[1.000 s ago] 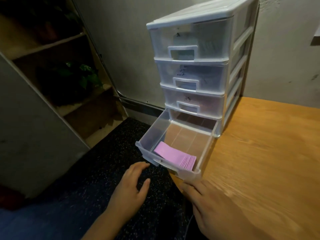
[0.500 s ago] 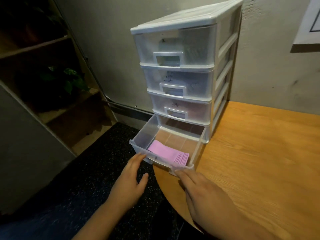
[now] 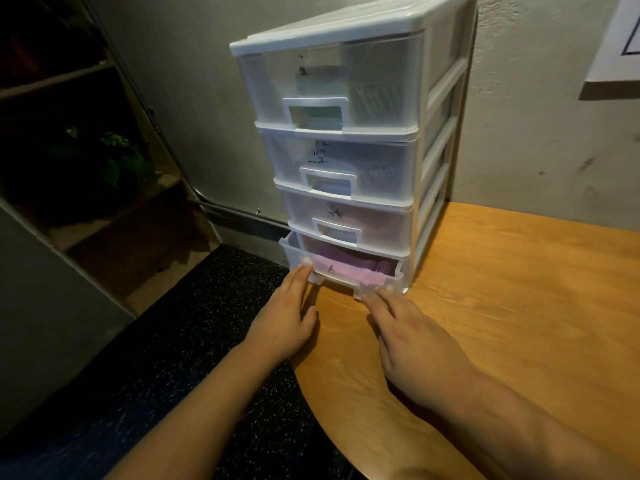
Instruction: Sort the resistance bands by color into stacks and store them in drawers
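Observation:
A white plastic drawer unit (image 3: 349,36) with several clear drawers stands at the left back of a wooden table (image 3: 502,306). Its bottom drawer (image 3: 294,252) sticks out only slightly and holds a stack of pink-purple resistance bands (image 3: 346,270). My left hand (image 3: 282,320) presses straight fingertips on the drawer's left front. My right hand (image 3: 412,341) presses its fingertips on the drawer's front near the right corner. The upper drawers are closed; faint shapes show through them.
A grey wall runs behind the unit, with a white framed sheet (image 3: 620,39) at the upper right. Left of the table lie dark speckled floor (image 3: 173,358) and wooden steps with a green plant (image 3: 110,157).
Both hands have pushed the bottom drawer inward; it was pulled well out a second ago and is now almost fully in. The view has shifted left and closer.

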